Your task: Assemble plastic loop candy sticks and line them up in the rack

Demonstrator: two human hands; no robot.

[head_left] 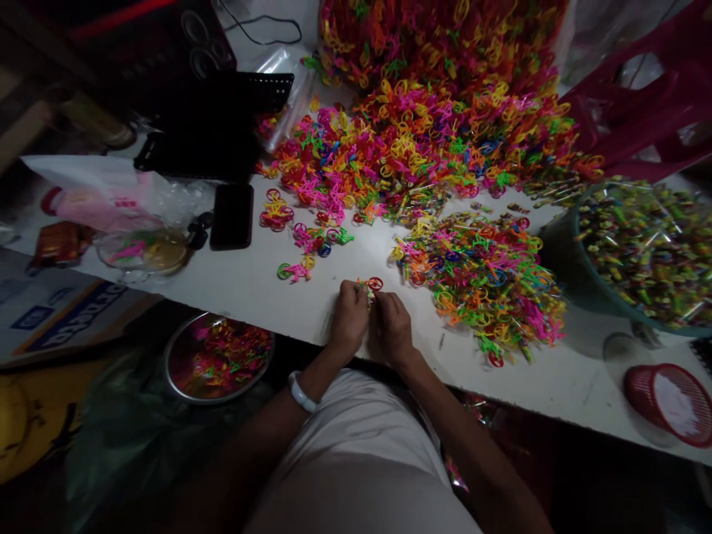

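Observation:
Close together at the table's front edge, both my hands are closed around one small plastic toy (374,285) with a red spoked wheel. My left hand (349,315), with a pale band on its wrist, pinches the toy from the left. The fingers of my right hand (394,326) are bent in against its other side. A pale bit shows between the fingertips, too small to make out. Right of my hands lies a heap of wheeled toys mixed with clear-wrapped pieces (483,271). A few loose toy parts (300,271) lie to the left.
A large pile of colourful plastic parts (411,141) spreads across the back. At right stand a tub of wrapped pieces (656,252) and a red basket (634,386). A black phone (231,216) lies at left. Below the edge sits a metal basin (172,363).

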